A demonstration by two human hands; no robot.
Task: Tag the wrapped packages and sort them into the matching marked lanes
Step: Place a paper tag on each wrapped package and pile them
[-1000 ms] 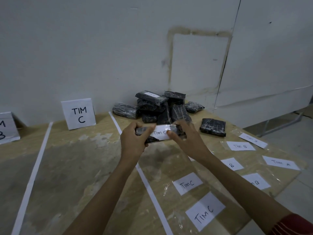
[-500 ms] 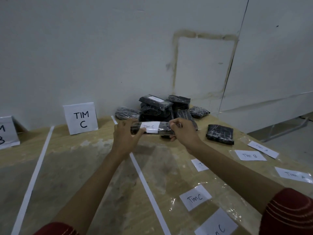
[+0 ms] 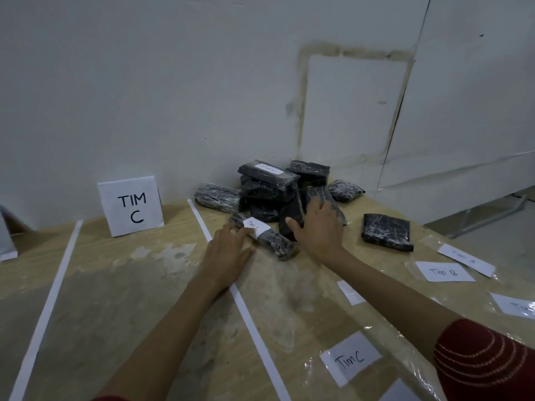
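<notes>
Left hand [image 3: 228, 251] touches tagged package [image 3: 270, 240] — on table [image 3: 139, 290].

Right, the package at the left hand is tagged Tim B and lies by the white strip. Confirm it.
Not Tim B: in the head view the tag on the package at the left hand reads Tim C. It does lie by the white strip.

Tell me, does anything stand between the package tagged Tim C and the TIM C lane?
Nothing visible blocks it. The tagged package lies right of the white tape line; only that flat line and the left hand touching the package lie toward the TIM C sign.
</notes>
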